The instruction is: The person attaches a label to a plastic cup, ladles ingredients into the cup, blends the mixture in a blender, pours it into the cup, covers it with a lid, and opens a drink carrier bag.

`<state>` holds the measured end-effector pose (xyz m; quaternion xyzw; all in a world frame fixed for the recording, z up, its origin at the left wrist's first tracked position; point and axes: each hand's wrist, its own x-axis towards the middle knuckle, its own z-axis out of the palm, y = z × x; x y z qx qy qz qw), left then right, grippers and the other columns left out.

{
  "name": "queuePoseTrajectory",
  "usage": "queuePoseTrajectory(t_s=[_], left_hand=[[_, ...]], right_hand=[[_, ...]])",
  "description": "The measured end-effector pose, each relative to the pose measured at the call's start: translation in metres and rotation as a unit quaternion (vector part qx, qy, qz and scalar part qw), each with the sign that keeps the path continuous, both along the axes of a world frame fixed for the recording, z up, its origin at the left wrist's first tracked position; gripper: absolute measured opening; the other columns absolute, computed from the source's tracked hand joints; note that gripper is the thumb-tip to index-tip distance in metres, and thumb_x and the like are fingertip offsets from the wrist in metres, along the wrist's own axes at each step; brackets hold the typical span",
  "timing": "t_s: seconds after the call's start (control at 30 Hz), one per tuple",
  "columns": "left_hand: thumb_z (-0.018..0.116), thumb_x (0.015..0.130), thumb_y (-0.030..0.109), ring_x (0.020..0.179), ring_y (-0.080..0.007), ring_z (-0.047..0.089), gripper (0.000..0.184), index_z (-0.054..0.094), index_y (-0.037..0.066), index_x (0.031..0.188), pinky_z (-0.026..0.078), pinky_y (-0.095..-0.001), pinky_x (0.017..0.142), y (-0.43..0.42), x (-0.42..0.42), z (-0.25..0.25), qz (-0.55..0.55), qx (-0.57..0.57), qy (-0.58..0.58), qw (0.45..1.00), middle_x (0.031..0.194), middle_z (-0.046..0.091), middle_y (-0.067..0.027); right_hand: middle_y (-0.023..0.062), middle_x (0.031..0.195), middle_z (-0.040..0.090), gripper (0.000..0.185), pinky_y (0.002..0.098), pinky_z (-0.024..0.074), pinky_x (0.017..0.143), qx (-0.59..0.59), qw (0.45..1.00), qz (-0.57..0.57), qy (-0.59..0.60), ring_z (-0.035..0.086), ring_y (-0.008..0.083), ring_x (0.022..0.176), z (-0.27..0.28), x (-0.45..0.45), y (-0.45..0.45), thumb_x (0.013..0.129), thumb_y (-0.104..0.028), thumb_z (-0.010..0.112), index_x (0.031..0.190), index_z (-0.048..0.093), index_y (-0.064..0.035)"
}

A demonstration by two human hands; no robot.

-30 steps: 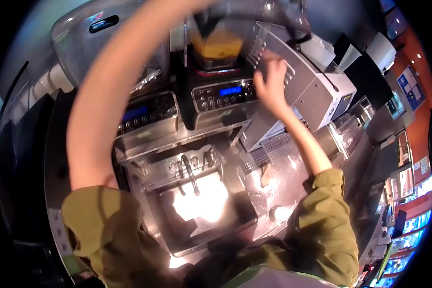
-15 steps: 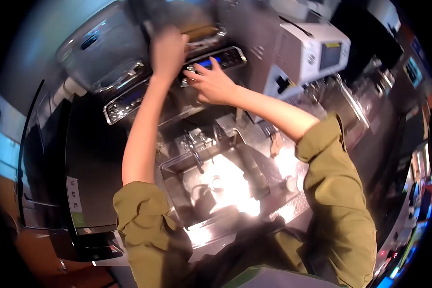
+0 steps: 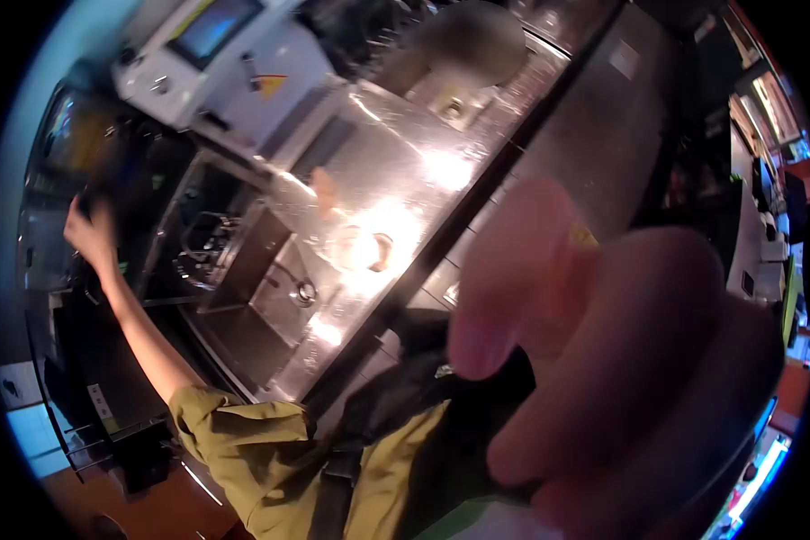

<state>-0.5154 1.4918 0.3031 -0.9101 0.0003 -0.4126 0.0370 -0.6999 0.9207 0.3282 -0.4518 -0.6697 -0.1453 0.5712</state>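
My right hand (image 3: 621, 351) looms large and blurred just in front of the camera, at the right. Its fingers are loosely bent with gaps between them, and I see nothing held in it. Far out at the left, my left hand (image 3: 93, 236) is at the dark, shiny front of a machine (image 3: 58, 220). Its fingers are bent around something dark that I cannot make out. Below that outstretched arm is a steel sink (image 3: 252, 342) with a round drain.
A white appliance (image 3: 234, 81) with a small screen stands at the back left on the steel counter (image 3: 396, 153). A small round thing (image 3: 380, 252) lies in the glare near the sink. A tiled floor (image 3: 441, 279) runs along the counter's front edge.
The view has swung to the right. My right hand has left the machine's control panel and come up close to the camera. My left hand stays out by the machines.
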Motion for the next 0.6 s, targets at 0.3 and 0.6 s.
queuePoseTrajectory(t_s=[0.3,0.6], left_hand=[[0.054,0.088,0.008,0.101,-0.0174,0.051,0.032,0.047,0.000,0.117,0.040,-0.0298,0.090,-0.331,-0.126,-0.088,-0.113,-0.362,0.055,0.924,0.112,0.052,-0.0095],[0.051,0.088,0.004,0.098,-0.0164,0.051,0.028,0.050,0.003,0.115,0.040,-0.0294,0.088,-0.493,-0.024,-0.188,-0.185,-0.486,0.223,0.825,0.109,0.052,-0.0079]], right_hand=[[0.0062,0.085,0.057,0.026,0.0336,0.0416,0.071,-0.042,0.997,-0.044,0.049,0.053,0.0193,0.076,-0.017,-0.004,-0.217,0.068,-0.009,0.062,0.093,0.058,-0.0100],[0.0065,0.085,0.058,0.024,0.0323,0.0420,0.070,-0.057,0.995,-0.051,0.063,0.054,0.0178,0.074,-0.034,0.099,-0.300,0.071,-0.006,0.061,0.094,0.058,-0.0109]])
